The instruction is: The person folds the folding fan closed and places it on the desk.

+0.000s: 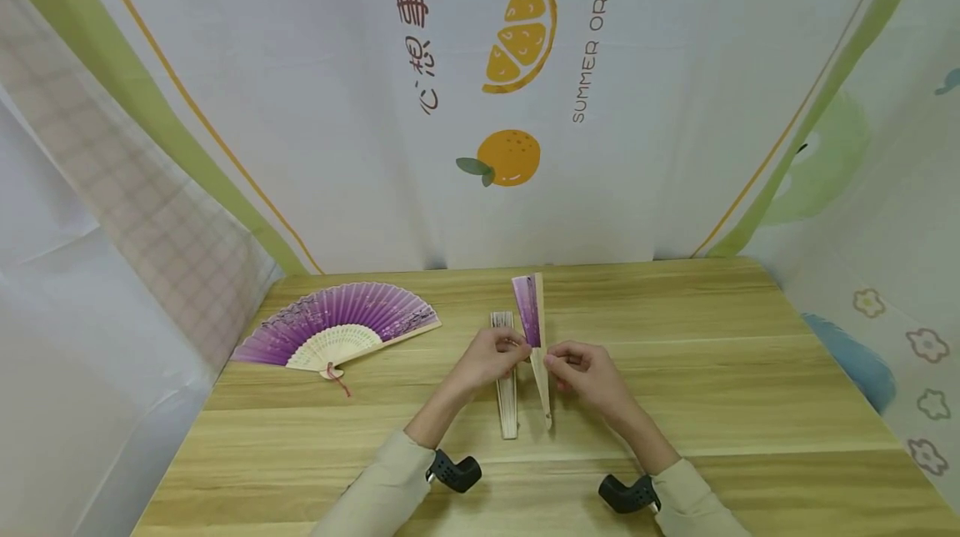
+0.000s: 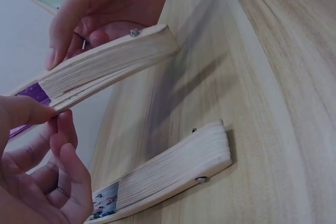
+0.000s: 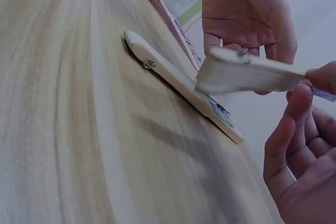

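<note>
Both hands hold a purple folding fan (image 1: 528, 316) upright above the table, its cloth end slightly spread and its pale ribs together. My left hand (image 1: 491, 359) pinches one side between thumb and fingers, where cloth meets ribs. From the other side, my right hand (image 1: 588, 372) pinches the edge rib with thumb and fingertips. In the left wrist view a metal rivet (image 2: 135, 32) shows near the fan's pivot end. Below the left hand lies a second folding fan (image 1: 507, 408), folded, with dark patterned cloth (image 2: 105, 202); the hand partly hides it in the head view.
A spread purple fan (image 1: 330, 324) with a red tassel (image 1: 339, 383) lies at the table's back left. The wooden table (image 1: 712, 404) ends at a white curtain (image 1: 622, 212) printed with oranges. Black wrist cameras (image 1: 457, 473) sit on both wrists.
</note>
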### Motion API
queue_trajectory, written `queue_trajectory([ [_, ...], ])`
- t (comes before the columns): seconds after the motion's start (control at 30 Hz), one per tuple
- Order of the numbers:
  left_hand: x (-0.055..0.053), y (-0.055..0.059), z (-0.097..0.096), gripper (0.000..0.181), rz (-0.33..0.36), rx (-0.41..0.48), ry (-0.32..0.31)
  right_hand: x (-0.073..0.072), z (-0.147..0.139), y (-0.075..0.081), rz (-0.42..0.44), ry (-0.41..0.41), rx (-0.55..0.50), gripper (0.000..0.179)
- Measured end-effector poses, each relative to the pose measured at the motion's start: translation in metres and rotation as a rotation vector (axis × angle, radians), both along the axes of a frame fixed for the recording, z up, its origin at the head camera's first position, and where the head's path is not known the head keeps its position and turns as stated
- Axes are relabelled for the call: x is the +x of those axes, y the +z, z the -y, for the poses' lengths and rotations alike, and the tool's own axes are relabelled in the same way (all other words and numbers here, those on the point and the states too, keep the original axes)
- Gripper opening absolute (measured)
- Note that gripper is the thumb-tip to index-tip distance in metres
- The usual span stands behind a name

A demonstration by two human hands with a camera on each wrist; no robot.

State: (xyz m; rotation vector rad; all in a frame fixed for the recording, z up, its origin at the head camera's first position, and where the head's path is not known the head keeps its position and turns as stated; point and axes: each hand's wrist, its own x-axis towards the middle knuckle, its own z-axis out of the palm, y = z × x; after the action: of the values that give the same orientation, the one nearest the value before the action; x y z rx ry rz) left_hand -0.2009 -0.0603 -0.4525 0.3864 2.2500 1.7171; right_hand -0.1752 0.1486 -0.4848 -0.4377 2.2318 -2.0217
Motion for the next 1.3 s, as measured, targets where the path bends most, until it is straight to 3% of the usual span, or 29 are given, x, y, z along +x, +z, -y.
queue_trajectory([
  [0.2, 0.0006, 0.0020, -0.0006, 0.014, 0.005, 0.007, 0.018, 0.0012, 0.0007, 0.0021, 0.033, -0.016, 0.003, 0.022],
  [0.23, 0.0030, 0.0068, -0.0005, 0.014, 0.007, 0.012, 0.018, 0.0014, 0.0009, 0.0026, 0.038, -0.017, 0.002, 0.022],
  [0.43, 0.0025, 0.0052, 0.0003, 0.014, 0.009, 0.026, 0.014, 0.0012, 0.0013, 0.0025, 0.044, -0.014, -0.006, 0.022],
  [0.47, -0.0001, 0.0006, 0.0003, 0.013, 0.011, 0.027, 0.013, 0.0009, 0.0012, 0.0020, 0.039, -0.011, -0.007, 0.022],
  [0.87, -0.0012, -0.0001, -0.0011, 0.011, 0.011, 0.016, 0.000, 0.0014, 0.0027, 0.0013, -0.059, 0.031, -0.026, 0.018],
  [1.3, -0.0011, -0.0014, -0.0018, 0.013, 0.060, 0.058, -0.002, -0.0010, 0.0036, -0.0043, 0.020, -0.035, -0.025, 0.018],
])
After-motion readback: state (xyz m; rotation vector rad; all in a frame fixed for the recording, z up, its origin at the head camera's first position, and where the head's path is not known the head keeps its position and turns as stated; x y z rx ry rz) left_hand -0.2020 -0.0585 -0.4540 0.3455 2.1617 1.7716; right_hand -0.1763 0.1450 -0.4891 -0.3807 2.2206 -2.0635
